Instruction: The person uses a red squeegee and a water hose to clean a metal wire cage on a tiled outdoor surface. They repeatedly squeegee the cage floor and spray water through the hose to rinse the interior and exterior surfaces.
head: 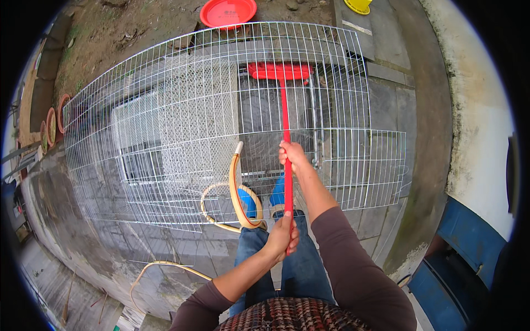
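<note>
My left hand [282, 235] grips the lower end of a red broom handle [285, 109], just in front of my thighs. Farther up, my right hand [293, 154] is closed around the same handle. The red broom head [280, 70] lies at the far end, seen among the wires of a large wire-mesh cage [348, 159]; whether it is above or beneath them, I cannot tell. Under the mesh, a framed dark wet surface shows below the broom head. A cream hose [234, 182] with a pale tip curves up between my legs, left of the handle.
A perforated plastic mat [194, 120] lies left of the broom within the wire panels. Beyond the cage are a red basin [228, 13] and a yellow container [358, 5]. Terracotta pots [51, 126] stand at far left. A white wall and blue metal panels [443, 289] rise at right.
</note>
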The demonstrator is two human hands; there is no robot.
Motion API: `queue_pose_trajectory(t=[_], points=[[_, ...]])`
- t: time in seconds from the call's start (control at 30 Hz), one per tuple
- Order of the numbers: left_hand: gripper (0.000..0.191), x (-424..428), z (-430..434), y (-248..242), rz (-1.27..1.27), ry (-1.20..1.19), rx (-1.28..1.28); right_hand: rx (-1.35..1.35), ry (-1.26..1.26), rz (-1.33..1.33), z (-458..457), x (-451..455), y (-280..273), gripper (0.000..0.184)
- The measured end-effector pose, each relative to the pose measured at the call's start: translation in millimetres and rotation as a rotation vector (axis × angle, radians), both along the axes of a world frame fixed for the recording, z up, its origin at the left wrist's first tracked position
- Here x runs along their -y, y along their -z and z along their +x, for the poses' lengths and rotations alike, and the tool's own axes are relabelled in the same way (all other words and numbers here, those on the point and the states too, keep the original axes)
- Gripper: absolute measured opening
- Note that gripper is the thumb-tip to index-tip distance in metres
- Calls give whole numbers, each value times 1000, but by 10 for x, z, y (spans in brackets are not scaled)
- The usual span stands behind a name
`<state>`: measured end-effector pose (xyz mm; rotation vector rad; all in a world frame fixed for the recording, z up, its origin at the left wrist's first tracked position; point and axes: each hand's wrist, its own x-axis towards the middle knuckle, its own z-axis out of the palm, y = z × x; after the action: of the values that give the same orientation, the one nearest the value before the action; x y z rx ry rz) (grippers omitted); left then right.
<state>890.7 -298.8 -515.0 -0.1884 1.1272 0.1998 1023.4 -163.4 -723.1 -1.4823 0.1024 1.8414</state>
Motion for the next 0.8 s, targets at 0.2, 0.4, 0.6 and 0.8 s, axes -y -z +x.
queue_pose_trajectory(t=[0.2,0.4,0.6,0.8], points=[[35,270,218,-608,-202,-65,72,-57,-63,-214,207,688,-339,14],[34,413,-86,-1011,-118,64,171,61,-61,-227,-35,786,-842,13],[32,72,-358,-605,-108,50,-53,171,-208,-146,-227,576,-336,16],[20,-140,-1388,-2039,-134,378,-184,-151,-136,-391,-1148,1591,-1134,16]])
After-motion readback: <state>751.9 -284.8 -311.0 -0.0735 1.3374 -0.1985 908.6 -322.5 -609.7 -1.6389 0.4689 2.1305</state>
